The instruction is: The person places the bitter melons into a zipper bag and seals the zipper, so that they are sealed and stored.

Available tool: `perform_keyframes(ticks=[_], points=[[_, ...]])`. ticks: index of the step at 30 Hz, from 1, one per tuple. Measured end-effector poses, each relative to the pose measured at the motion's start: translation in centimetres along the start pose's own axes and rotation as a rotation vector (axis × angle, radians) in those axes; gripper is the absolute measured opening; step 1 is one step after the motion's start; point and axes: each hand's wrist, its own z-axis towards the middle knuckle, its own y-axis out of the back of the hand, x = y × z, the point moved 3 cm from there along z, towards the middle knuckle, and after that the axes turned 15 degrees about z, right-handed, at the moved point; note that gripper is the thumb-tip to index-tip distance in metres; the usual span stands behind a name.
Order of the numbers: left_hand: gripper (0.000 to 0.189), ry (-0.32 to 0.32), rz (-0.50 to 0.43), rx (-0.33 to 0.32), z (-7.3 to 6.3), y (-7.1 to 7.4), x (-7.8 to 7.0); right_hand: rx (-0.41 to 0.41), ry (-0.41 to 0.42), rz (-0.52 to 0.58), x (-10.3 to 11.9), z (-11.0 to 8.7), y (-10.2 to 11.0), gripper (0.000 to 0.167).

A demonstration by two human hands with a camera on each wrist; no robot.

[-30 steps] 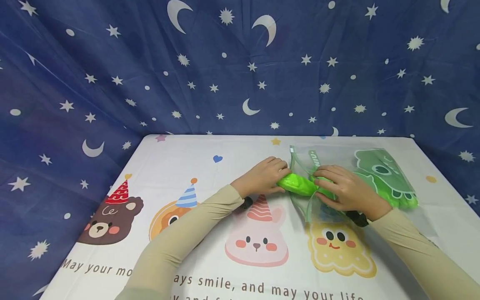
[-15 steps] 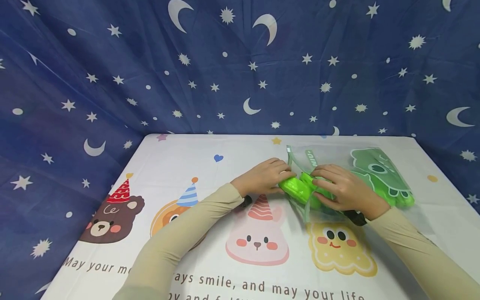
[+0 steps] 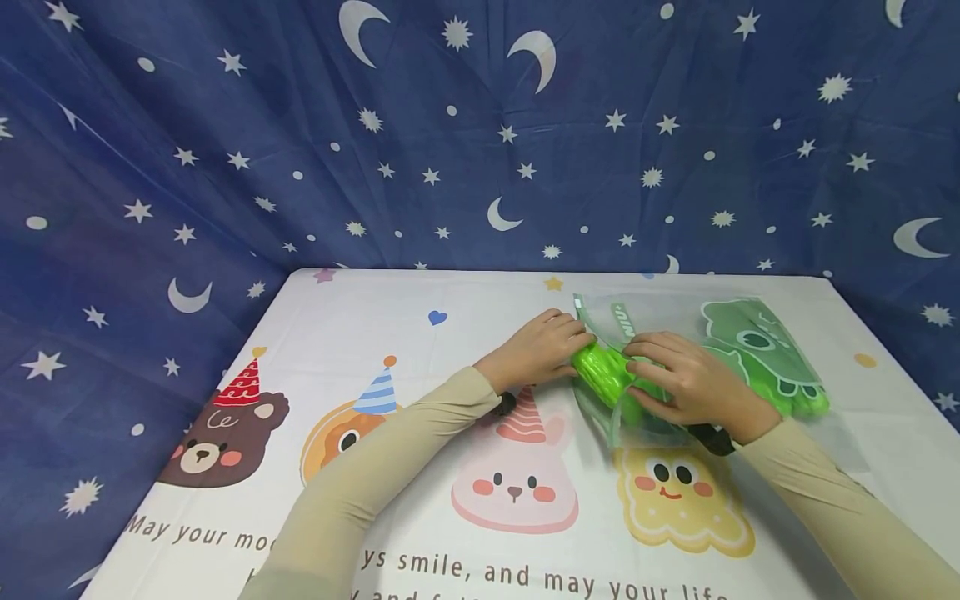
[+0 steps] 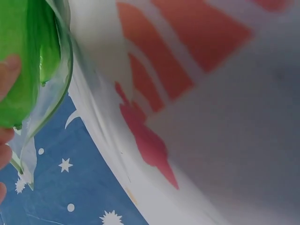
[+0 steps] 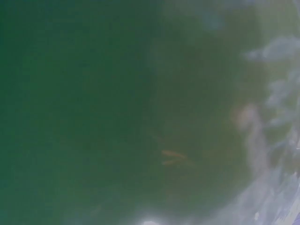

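Note:
My left hand (image 3: 536,346) grips the near end of a glossy, ridged, bright green elongated piece (image 3: 602,375), which looks like a toy vegetable. It lies in the mouth of a clear zip bag (image 3: 675,310) with a green dinosaur print. My right hand (image 3: 690,379) holds the bag by its mouth, fingertips bent at the opening edge. More bright green contents (image 3: 810,404) show at the bag's far end. The left wrist view has fingertips on the green piece (image 4: 16,33) and a second green piece (image 4: 49,61) behind it. Blurred green fills the right wrist view.
A white table cover (image 3: 420,508) printed with cartoon animals and lettering lies under everything. Behind the table's back edge hangs a dark blue curtain (image 3: 420,200) with stars and moons. A dark wrist device (image 3: 711,437) sits under the right wrist.
My left hand has shifted right toward the bag, and the green piece has turned and slid further into its mouth. My right hand stays nearly in place at the opening.

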Motion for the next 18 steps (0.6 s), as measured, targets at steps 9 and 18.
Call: perform_keyframes(ticks=[9,18], points=[[0.048,-0.049,-0.027,0.037,0.6,0.1,-0.7,0.003,-0.013,-0.009,0.0,-0.2,0.0,0.033],[0.043,-0.001,0.030,0.116,1.1,-0.8,-0.6,0.001,-0.010,-0.003,0.0,-0.3,0.0,0.032]])
